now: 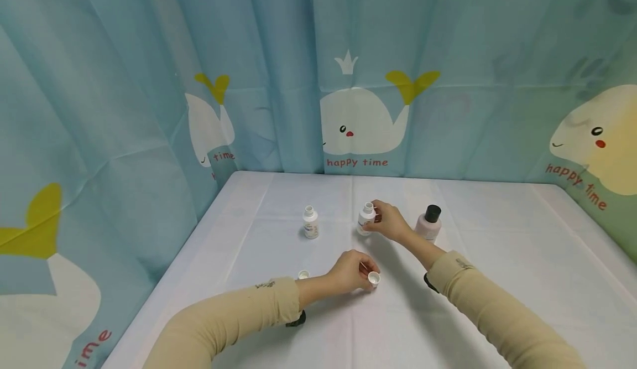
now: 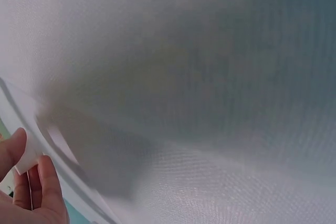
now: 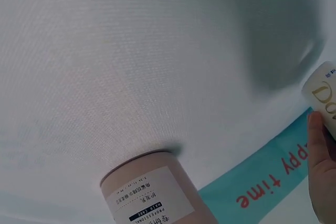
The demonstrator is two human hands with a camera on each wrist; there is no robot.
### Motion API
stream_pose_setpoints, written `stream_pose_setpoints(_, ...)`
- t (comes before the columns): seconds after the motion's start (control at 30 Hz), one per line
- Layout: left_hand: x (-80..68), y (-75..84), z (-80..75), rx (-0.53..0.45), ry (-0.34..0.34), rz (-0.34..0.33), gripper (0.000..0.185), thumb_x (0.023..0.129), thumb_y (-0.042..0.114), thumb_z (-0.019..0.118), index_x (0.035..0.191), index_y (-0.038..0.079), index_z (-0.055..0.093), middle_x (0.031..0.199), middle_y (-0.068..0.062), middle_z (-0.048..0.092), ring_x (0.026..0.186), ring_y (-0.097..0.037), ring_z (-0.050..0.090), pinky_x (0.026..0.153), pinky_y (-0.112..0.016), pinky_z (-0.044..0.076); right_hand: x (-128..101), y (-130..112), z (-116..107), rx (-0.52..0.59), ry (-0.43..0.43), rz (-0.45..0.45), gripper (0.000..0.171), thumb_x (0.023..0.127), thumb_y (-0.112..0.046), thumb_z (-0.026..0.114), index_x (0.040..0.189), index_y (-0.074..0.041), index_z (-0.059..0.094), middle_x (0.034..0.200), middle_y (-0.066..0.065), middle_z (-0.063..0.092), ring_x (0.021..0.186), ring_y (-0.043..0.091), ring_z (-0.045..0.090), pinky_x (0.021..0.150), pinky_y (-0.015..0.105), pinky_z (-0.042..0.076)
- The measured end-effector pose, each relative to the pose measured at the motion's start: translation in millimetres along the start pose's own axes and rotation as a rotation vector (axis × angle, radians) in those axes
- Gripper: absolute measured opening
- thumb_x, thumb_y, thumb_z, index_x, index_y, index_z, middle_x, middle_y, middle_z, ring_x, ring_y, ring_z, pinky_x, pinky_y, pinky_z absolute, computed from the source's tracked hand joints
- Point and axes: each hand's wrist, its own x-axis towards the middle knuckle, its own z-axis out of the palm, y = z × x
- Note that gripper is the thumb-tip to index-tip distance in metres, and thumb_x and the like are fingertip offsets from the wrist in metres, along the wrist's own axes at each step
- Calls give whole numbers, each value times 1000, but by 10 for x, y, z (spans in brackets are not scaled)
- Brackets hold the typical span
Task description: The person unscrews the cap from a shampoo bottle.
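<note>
**White cap in left hand, open bottle in right**

White small cap (image 1: pixel 374 278) is pinched at the fingertips of the left hand (image 1: pixel 354 272), low over the surface (image 1: pixel 497 258), open side facing up toward the camera. The left wrist view shows the thumb and fingers (image 2: pixel 21 177) closed on a blurred white piece, so the pinch is confirmed there.

Right hand (image 1: pixel 389 221) sits farther out and slightly to the right of the left hand, fingers wrapped round the body of a small white bottle (image 1: pixel 366 217). That bottle stands upright, long axis vertical, neck uncapped. Cap and neck are well apart: the bottle mouth lies beyond and above the cap, almost straight ahead of the left hand. The left hand is the one nearer the cap; the right hand is nearer the bottle.

Outward from the hands:
- just right of the right hand, a pink bottle (image 1: pixel 429 223) with a black cap, upright
- left of the right hand, a second white bottle (image 1: pixel 311 223), uncapped, upright
- beside the left wrist, another white cap (image 1: pixel 303 274) lying on the surface
</note>
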Motion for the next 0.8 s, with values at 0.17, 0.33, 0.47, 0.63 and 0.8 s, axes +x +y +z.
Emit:
stream_pose_setpoints(0.17,7,-8,-10,13,-15,-5,27,61,-17,74,85,-6,70,83,-17,70,67,-12,62,60,-9,46,19,23,33,-19,-11,22,42,77,-2,74,113,10,54,103,26,64,91,35,64,75,39,56)
stream_pose_setpoints(0.33,-4,-16,-12,7,-23,-29,27,61,-17,75,85,-7,70,83,-17,70,65,-6,57,60,-10,46,14,39,57,-25,-14,27,42,77,-1,74,112,11,54,104,27,64,92,37,64,76,40,56)
stream_pose_setpoints(0.47,-8,-26,-5,10,-24,-44,26,62,-16,75,85,-6,70,83,-16,70,66,-6,57,60,-11,46,9,44,62,-29,-17,38,44,77,-1,74,114,12,54,105,27,64,94,38,64,77,40,56)
stream_pose_setpoints(0.63,2,-37,-13,43,-31,-49,25,62,-15,75,84,-5,69,79,-14,69,63,-3,54,60,-11,45,27,37,57,-43,-22,49,44,77,-1,74,114,13,56,106,27,64,95,37,64,77,40,56)
stream_pose_setpoints(0.8,24,-46,-21,77,-49,-51,24,63,-14,75,84,-4,69,79,-13,68,62,0,50,60,-11,44,37,19,50,-35,-30,77,42,77,0,73,113,13,57,106,27,64,94,38,64,78,40,56)
